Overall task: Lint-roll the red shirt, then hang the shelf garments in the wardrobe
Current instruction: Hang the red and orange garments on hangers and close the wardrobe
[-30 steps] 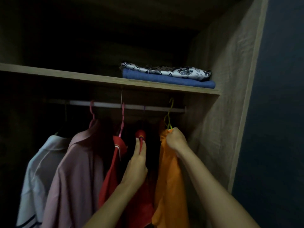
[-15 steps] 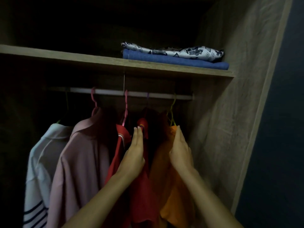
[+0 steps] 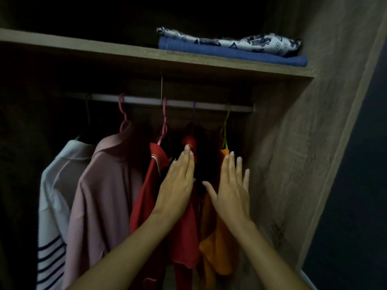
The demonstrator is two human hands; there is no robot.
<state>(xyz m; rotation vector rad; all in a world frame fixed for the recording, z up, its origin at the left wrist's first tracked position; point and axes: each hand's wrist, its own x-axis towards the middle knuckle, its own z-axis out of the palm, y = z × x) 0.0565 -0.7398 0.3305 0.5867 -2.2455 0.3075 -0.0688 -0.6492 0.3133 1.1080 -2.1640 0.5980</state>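
Observation:
Two red shirts hang on the rail [image 3: 146, 100]: one with a striped collar [image 3: 146, 191] and a plain one [image 3: 185, 237] right of it. My left hand [image 3: 178, 183] lies flat and open against the plain red shirt, fingers pointing up. My right hand [image 3: 230, 185] is open with fingers spread, resting on the orange shirt [image 3: 215, 258] and holding it to the right. A dark gap shows between the two hands. On the shelf [image 3: 125, 53] above lie two folded garments: a patterned white one [image 3: 240, 41] on a blue one [image 3: 230, 53].
Further left on the rail hang a pink shirt [image 3: 104, 195] and a white shirt with dark stripes [image 3: 54, 206]. The wardrobe's wooden side wall [image 3: 293, 153] stands close on the right. The interior is dim.
My right hand has let go of the orange shirt's collar and opened flat. My left hand released the red collar and flattened. The view has moved closer and lower.

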